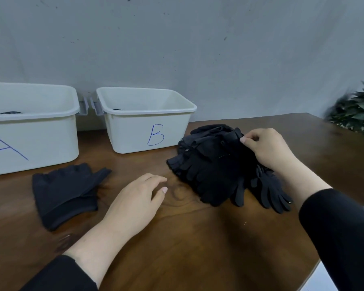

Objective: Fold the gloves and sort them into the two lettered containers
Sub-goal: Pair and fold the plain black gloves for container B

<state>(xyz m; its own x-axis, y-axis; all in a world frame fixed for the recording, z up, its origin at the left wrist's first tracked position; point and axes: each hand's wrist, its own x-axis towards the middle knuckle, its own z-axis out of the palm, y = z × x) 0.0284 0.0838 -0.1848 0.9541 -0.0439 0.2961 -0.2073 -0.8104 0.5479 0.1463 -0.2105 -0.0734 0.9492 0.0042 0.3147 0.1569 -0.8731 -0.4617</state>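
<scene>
A pile of several black gloves (216,164) lies on the wooden table (187,238), right of the white bin marked B (147,122). My right hand (267,148) pinches the top edge of a glove on that pile. My left hand (135,202) rests flat on the table with relaxed fingers, between the pile and a single black glove (65,192) that lies in front of the white bin marked A (29,131). Something dark shows inside each bin, mostly hidden by the walls.
A grey wall stands right behind the bins. A green plant (355,110) sits at the far right corner. The table's right edge runs diagonally beside my right sleeve.
</scene>
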